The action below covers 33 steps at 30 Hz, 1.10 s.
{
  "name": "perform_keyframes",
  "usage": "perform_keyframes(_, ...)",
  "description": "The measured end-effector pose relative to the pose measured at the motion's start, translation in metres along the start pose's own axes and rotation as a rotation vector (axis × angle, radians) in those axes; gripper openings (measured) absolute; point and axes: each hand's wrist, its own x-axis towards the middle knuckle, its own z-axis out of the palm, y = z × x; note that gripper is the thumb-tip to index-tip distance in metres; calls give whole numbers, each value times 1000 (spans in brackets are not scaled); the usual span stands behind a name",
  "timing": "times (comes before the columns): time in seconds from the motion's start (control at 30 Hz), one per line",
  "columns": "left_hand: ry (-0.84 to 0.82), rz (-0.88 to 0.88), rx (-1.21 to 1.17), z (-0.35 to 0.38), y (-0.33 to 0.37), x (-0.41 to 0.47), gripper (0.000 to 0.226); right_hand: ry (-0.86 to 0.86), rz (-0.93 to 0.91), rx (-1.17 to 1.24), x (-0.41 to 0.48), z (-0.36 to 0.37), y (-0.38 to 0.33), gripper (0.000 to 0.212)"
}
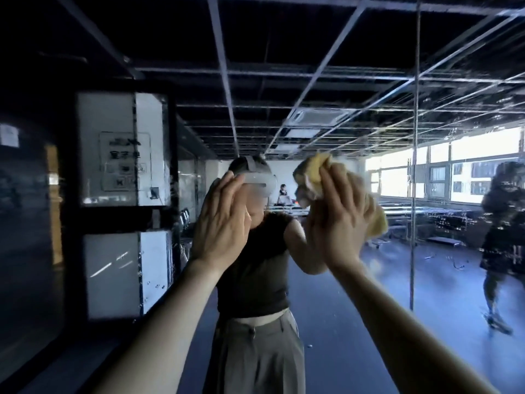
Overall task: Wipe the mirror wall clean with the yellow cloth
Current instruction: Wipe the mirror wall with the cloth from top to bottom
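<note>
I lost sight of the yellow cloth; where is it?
In the head view, the yellow cloth is right of centre, bunched under the right hand against the mirror wall.

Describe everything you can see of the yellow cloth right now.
The yellow cloth is soft-looking, crumpled fabric bunched into a wad. The right hand presses it with straight fingers against the mirror wall. Folds stick out above and to the right of the hand; its middle is hidden beneath the hand.
</note>
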Motion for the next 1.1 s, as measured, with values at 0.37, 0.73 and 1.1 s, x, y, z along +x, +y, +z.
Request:
perform_keyframes(0.37,-53,35,51,-3,1,3,45,-45,110,14,48,-11,9,71)
perform_keyframes(0.73,-78,88,40,-4,-1,1,50,129,183,0,8,-21,58,59)
perform_keyframes(1.1,-153,202,-11,-1,-1,4,39,122,262,-21,-48,0,-34,54)
